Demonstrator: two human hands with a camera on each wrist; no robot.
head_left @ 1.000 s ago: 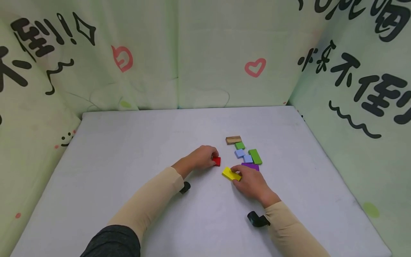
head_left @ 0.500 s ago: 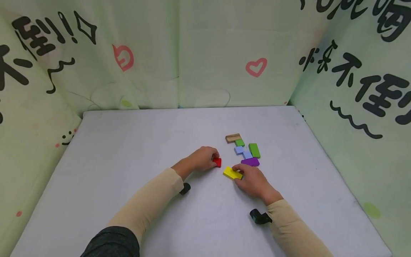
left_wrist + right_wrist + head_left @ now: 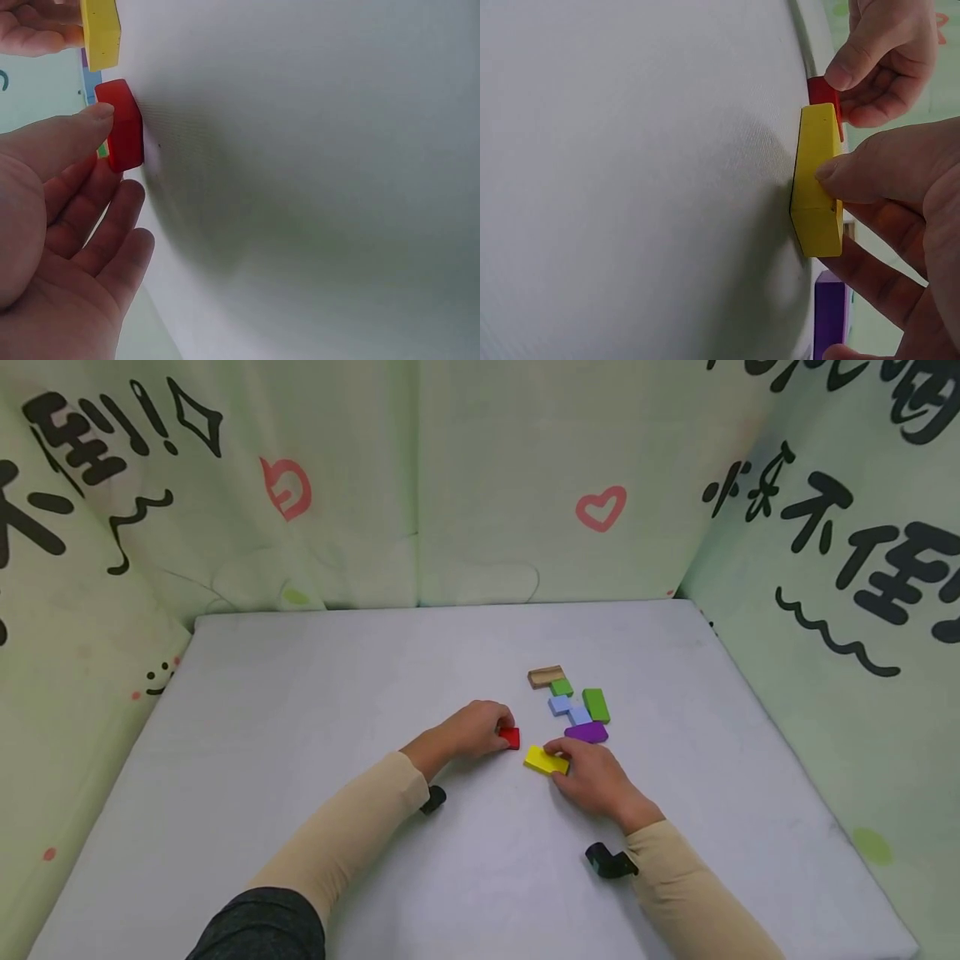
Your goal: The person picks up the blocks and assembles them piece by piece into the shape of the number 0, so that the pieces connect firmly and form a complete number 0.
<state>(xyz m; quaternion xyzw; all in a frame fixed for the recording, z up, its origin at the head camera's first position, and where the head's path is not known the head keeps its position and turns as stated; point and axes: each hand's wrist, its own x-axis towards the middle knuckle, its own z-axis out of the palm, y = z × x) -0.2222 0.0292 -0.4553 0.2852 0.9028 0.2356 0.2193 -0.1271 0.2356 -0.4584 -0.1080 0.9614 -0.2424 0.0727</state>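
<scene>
In the head view, my left hand (image 3: 474,728) pinches a small red block (image 3: 512,738) close to the white table. The left wrist view shows the thumb against that red block (image 3: 127,139), with fingertips behind it. To the right, my right hand (image 3: 596,779) grips a longer yellow block (image 3: 540,760) between thumb and fingers. In the right wrist view, the yellow block (image 3: 815,180) overlaps the red one (image 3: 823,91). Just beyond the right hand's fingers lies a purple block (image 3: 585,732).
Behind the purple block, two light blue blocks (image 3: 580,716) lie beside a green block (image 3: 596,704). Farther back are a smaller green block (image 3: 561,687) and a brown wood-grain block (image 3: 546,676). Printed cloth walls (image 3: 487,485) border the white table (image 3: 337,677).
The purple block, the larger green block and the nearer blue block have shifted slightly away from me. The right hand has moved a little rightward with the yellow block; the left has barely moved.
</scene>
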